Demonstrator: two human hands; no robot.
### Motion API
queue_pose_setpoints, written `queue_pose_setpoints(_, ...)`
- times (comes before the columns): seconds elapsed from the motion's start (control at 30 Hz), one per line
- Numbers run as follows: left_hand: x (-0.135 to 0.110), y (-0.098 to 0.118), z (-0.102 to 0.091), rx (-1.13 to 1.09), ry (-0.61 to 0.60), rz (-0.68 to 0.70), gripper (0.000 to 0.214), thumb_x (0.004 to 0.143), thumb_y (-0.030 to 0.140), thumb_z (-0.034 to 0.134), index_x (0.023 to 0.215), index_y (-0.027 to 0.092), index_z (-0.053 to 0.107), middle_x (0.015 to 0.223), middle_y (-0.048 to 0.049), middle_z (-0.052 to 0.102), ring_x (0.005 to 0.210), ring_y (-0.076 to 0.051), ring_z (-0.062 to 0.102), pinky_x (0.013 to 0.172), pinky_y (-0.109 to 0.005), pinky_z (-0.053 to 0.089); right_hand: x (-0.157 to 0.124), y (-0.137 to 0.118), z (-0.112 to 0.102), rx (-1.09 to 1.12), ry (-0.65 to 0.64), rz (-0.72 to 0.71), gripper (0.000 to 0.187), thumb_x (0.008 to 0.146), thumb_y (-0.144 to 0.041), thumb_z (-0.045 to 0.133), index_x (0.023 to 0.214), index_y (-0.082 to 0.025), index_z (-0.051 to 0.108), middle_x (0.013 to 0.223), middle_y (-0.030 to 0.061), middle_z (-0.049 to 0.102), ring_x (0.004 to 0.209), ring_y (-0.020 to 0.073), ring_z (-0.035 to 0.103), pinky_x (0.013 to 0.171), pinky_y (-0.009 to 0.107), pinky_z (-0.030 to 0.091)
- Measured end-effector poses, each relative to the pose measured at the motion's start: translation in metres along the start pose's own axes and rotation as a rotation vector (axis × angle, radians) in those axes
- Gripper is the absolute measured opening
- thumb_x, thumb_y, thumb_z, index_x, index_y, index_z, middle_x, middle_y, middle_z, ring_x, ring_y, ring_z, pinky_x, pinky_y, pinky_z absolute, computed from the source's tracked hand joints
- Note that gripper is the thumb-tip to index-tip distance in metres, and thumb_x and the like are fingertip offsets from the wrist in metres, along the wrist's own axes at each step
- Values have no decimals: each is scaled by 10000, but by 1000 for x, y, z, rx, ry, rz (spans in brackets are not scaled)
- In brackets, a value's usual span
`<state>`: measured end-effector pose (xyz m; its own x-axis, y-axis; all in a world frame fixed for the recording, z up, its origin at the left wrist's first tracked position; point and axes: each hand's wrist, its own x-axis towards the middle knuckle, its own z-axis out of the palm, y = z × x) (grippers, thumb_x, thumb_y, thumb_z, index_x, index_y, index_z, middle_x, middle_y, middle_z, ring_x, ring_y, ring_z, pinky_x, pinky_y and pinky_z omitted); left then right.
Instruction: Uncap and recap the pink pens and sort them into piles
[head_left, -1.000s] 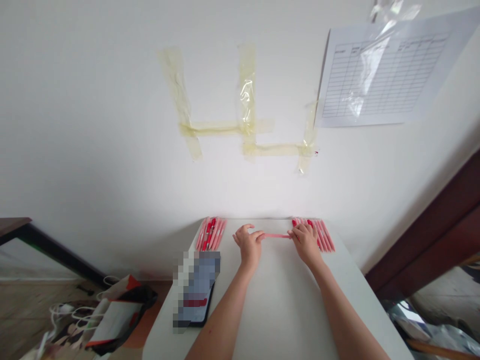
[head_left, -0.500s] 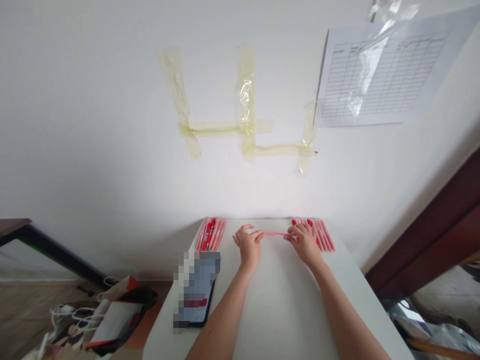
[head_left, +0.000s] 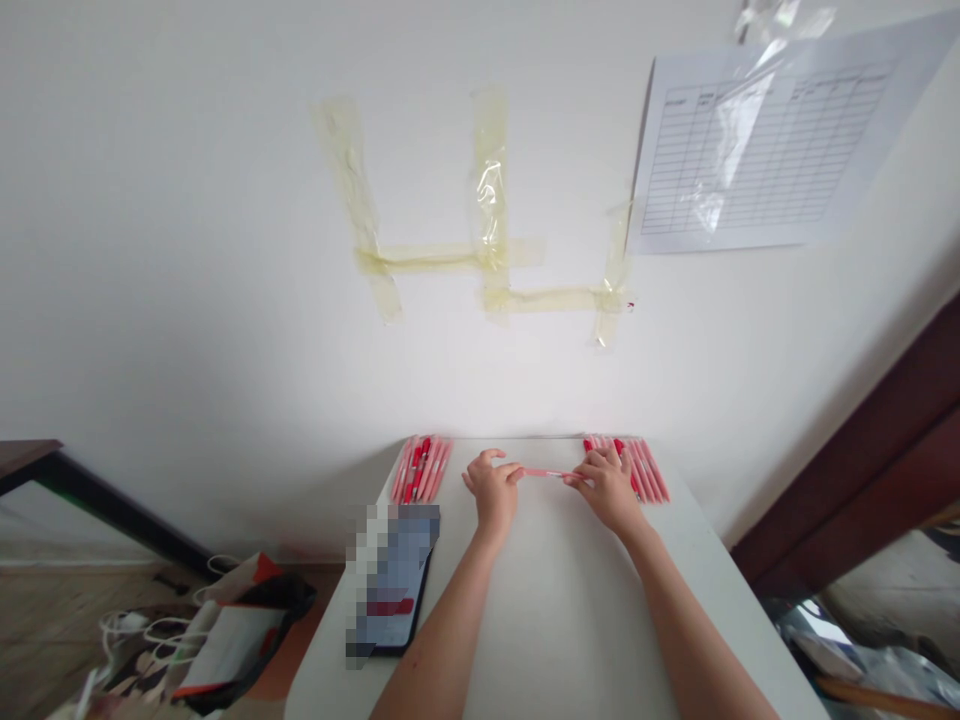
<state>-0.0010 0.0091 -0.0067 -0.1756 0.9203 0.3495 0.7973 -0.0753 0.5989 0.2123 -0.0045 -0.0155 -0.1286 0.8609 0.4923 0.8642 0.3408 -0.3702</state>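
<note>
A pink pen point(head_left: 541, 472) is stretched level between my two hands above the white table. My left hand point(head_left: 493, 490) pinches its left end between thumb and forefinger, the other fingers lifted. At the opposite end, my right hand point(head_left: 606, 484) closes thumb and fingertips on the pen. A small pale marking shows on the barrel. Just behind the right hand lies a row of pink and red pens point(head_left: 651, 470), partly hidden by the fingers. Another row of pink and red pens point(head_left: 422, 469) lies left of my left hand.
A phone point(head_left: 397, 580) lies on the left of the white table point(head_left: 559, 620). The wall behind carries yellowed tape point(head_left: 491, 200) and a taped printed sheet point(head_left: 757, 150). Bags and white cords point(head_left: 225, 630) sit on the floor at left; a dark red wooden piece point(head_left: 855, 480) stands at right.
The pen has turned about its length, so a pale marking now shows near its right end. Both hands have shifted very slightly left, still gripping it.
</note>
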Motion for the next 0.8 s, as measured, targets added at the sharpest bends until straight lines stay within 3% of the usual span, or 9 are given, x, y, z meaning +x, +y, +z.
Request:
queue_pose_setpoints(0.1, -1, 1, -1, -1, 7, 6, 104, 800, 274, 703, 823, 319, 795, 1208, -34, 607, 1168, -289, 475, 1060, -560, 327, 1, 1, 1, 21, 22, -3, 356, 899, -559, 523, 769, -280, 702, 876, 36, 647, 1061, 277, 546, 1107, 641, 196)
queue_pose_setpoints(0.27, -5, 5, 1, -4, 16, 26, 121, 800, 277, 707, 882, 316, 787, 1203, -49, 594, 1170, -277, 469, 1075, -562, 295, 5, 10, 5, 228, 134, 56, 322, 841, -550, 610, 909, -259, 730, 952, 74, 708, 1022, 287, 599, 990, 530, 407)
queue_pose_setpoints(0.43, -10, 8, 4, 15, 2, 42, 119, 815, 300, 696, 895, 337, 776, 1208, -39, 583, 1190, -278, 452, 1095, -580, 245, 6, 9, -1, 561, 137, 273, 367, 725, -536, 722, 927, -229, 744, 970, 76, 736, 947, 283, 650, 851, 442, 497)
queue_pose_setpoints(0.6, -10, 7, 7, -14, -53, 66, 123, 845, 312, 665, 902, 333, 771, 1211, -46, 604, 1171, -258, 499, 1097, -620, 244, 5, -3, -12, 820, 54, 477, 440, 648, -528, 794, 911, -180, 729, 795, 64, 722, 779, 252, 656, 695, 377, 513)
queue_pose_setpoints(0.73, -11, 6, 11, -43, -99, 119, 115, 853, 322, 654, 887, 323, 764, 1224, -41, 631, 1190, -251, 524, 1111, -670, 200, 8, -6, -11, 1128, 94, 457, 388, 711, -518, 763, 898, -185, 693, 905, 85, 734, 908, 250, 666, 818, 391, 526)
queue_pose_setpoints(0.8, -12, 5, 13, -43, -131, 144, 167, 855, 318, 651, 994, 339, 741, 1242, -44, 639, 1217, -253, 522, 1116, -685, 179, 10, -4, -9, 1320, 134, 475, 364, 763, -534, 711, 898, -201, 649, 945, 89, 729, 948, 248, 667, 871, 422, 525)
